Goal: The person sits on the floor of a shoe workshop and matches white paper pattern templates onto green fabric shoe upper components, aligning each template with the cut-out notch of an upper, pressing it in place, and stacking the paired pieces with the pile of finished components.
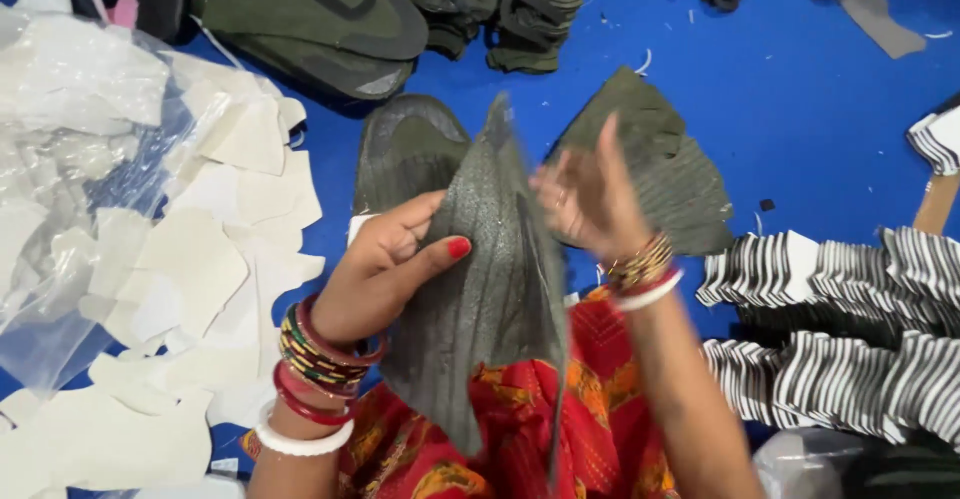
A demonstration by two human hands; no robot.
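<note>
Handling step: left hand [385, 269] pinches a grey-green knitted shoe-upper panel [490, 279], grip closed on its edge. Right hand [590, 199] hovers alongside, fingers spread, grip empty. Separation likely requires a second hold.

Surface: I see a blue work surface [800, 109] under everything.
Left side: I see white cut pieces [200, 259] piled loosely, partly covered by clear plastic sheeting [70, 159].
Far edge: I see dark olive shoe uppers [320, 19] beside folded olive fabric [510, 9].
Right side: I see black-and-white striped pieces [850, 329] stacked in rows.
Near edge: I see red patterned cloth [520, 429].
</note>
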